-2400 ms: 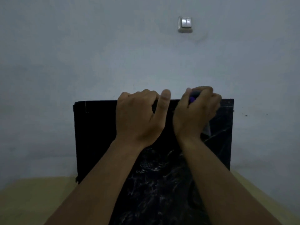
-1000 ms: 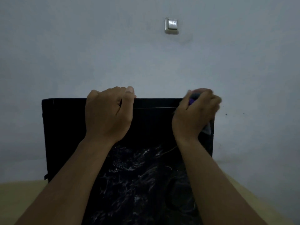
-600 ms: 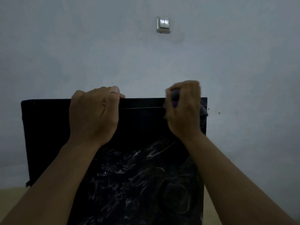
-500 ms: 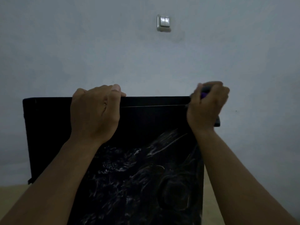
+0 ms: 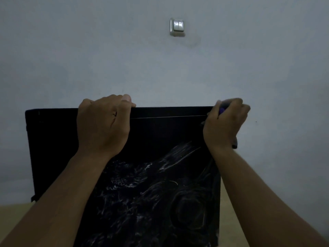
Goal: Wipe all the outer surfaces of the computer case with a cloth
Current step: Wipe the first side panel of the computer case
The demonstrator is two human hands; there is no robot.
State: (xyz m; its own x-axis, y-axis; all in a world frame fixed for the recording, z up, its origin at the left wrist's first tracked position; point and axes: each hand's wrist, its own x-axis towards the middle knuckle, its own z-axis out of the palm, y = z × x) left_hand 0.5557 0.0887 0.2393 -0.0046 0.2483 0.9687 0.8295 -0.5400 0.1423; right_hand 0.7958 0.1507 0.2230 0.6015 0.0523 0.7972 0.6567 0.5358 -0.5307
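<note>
The black computer case (image 5: 53, 148) stands upright on a table, its near side panel streaked with pale smears. My left hand (image 5: 103, 125) grips the case's top edge, fingers curled over the far side. My right hand (image 5: 224, 123) sits at the top right corner and grips a bunched cloth (image 5: 222, 110), of which only a small purple bit shows between thumb and fingers; a dark fold hangs below the hand. The far side of the case is hidden.
A pale wall (image 5: 160, 72) rises close behind the case, with a white light switch (image 5: 177, 26) high on it. The light wooden table (image 5: 16, 209) shows at the lower left and lower right of the case.
My left hand slid left along the top edge. My right hand with the cloth swept left along the top edge, then back to the top right corner, where it now stays.
</note>
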